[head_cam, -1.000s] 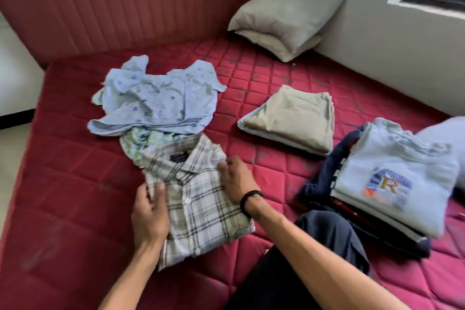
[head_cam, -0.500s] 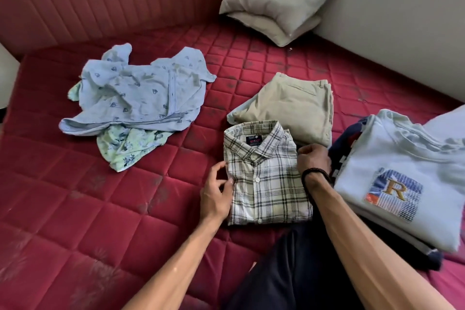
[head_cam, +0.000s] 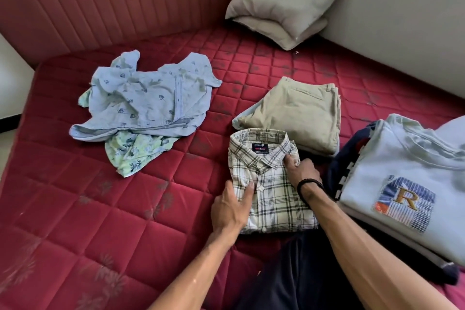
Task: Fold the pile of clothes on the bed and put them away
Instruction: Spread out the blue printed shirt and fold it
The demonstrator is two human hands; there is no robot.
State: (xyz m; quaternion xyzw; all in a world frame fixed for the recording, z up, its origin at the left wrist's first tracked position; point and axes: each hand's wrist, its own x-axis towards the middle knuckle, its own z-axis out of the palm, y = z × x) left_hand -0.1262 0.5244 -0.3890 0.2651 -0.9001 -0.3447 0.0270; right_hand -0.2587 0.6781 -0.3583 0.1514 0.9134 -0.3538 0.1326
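A folded cream plaid shirt [head_cam: 273, 191] lies collar-up on the red mattress [head_cam: 95, 214], just in front of folded khaki trousers [head_cam: 297, 116]. My left hand [head_cam: 230, 209] grips the shirt's left edge, thumb on top. At the right shoulder of the shirt, beside the collar, my right hand [head_cam: 303, 171] holds the edge with bent fingers. A crumpled pale blue printed shirt [head_cam: 146, 100] lies unfolded to the left, over a green floral garment [head_cam: 133, 152].
A stack of folded clothes topped by a light blue sweatshirt with an "R" patch [head_cam: 402, 184] sits at the right, over a navy garment [head_cam: 348, 166]. Two grey pillows [head_cam: 284, 7] lean in the far corner. My dark-trousered leg [head_cam: 302, 274] rests on the bed.
Both hands have carried the folded plaid shirt from beside the unfolded pile to the right and set it down in front of the khaki trousers. The view has tilted down.
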